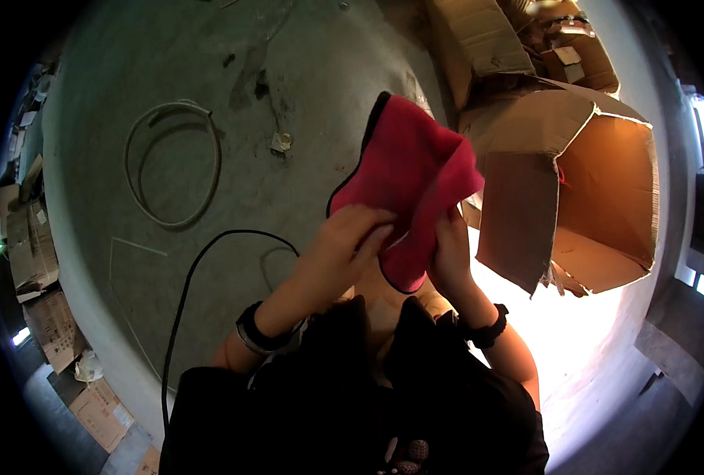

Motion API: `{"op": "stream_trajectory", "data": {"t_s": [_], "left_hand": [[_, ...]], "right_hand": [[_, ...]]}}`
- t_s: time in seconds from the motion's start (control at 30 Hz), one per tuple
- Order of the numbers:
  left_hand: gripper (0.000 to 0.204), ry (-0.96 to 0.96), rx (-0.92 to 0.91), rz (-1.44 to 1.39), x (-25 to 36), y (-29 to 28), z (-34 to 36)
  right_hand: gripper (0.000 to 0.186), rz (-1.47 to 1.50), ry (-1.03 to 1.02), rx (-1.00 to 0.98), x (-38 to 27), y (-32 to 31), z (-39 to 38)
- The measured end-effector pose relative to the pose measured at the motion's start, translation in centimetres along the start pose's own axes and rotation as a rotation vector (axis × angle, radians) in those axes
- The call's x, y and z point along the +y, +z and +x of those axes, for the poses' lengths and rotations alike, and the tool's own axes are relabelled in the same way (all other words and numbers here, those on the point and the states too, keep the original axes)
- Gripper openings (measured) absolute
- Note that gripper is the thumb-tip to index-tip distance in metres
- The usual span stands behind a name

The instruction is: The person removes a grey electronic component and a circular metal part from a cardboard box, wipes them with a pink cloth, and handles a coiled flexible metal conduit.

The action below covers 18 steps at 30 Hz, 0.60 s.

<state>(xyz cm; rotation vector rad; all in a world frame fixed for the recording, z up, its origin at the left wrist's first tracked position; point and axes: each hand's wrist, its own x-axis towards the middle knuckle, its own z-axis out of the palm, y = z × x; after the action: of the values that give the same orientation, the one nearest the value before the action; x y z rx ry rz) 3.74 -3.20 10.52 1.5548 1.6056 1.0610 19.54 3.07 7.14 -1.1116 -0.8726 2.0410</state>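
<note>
A red cloth with a dark edge [411, 170] is held up in front of me, folded over on itself. My left hand [348, 241] grips its lower left part, fingers curled onto the fabric. My right hand [449, 253] holds its lower right part from behind. Both wrists wear dark bands. The cloth hangs above a grey concrete floor [130, 71].
A large open cardboard box [597, 198] lies on its side at the right, with more boxes [518, 39] behind it. A loop of pale hose [174, 162] and a black cable [201, 261] lie on the floor at left. Flattened cardboard [31, 253] lines the left edge.
</note>
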Motion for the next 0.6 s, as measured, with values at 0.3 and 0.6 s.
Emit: {"op": "stream_trajectory", "data": {"t_s": [0.3,0.6], "left_hand": [[0.017,0.075,0.118,-0.037,1.7,-0.3,5.2],[0.015,-0.107,-0.098,-0.068,2.0,0.8,5.0]], "right_hand": [[0.039,-0.104,0.000,-0.119,0.9,-0.9,0.0],[0.046,-0.334,-0.117,-0.161,1.9,-2.1,-0.3]]}}
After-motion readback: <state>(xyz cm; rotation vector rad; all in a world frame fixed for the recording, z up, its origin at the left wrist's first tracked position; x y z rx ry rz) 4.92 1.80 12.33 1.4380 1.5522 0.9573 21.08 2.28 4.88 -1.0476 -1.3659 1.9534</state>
